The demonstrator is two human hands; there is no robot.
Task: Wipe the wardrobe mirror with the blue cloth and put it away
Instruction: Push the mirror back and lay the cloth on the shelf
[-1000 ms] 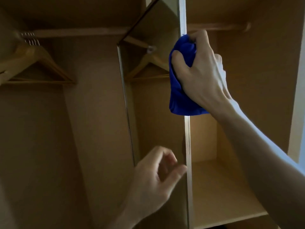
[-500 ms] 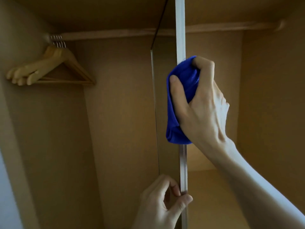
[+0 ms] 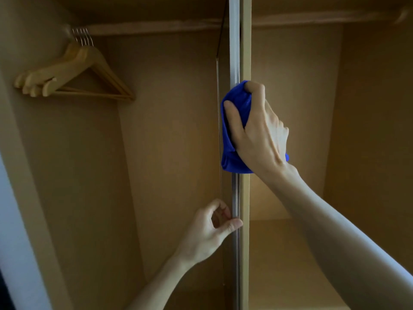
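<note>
- My right hand (image 3: 259, 130), reaching in from the lower right, grips the bunched blue cloth (image 3: 232, 135); my thumb lies across the front of the cloth and my forefinger curls over its top.
- The blue cloth is pressed against the door edge (image 3: 235, 52), a pale metal strip that runs upright through the middle of the view, with a tan wooden strip just beside it on the right. The cloth wraps around this edge at about mid-height, and its lower fold hangs just below my palm.
- The wardrobe mirror itself is seen nearly edge-on, so I cannot tell how much of its face the cloth touches.
- My left hand (image 3: 210, 229), coming up from the bottom centre, pinches the same door edge lower down: the thumb tip lies on the metal strip and the curled fingers sit behind it. The two hands are well apart, one above the other on the edge.
- Wooden hangers (image 3: 73, 72), several bunched together, hang by metal hooks from the rail (image 3: 156, 26) at the upper left of the wardrobe interior.
- The back panel (image 3: 174, 135) and the shelf (image 3: 283, 253) at lower right are plain tan board in dim light.
</note>
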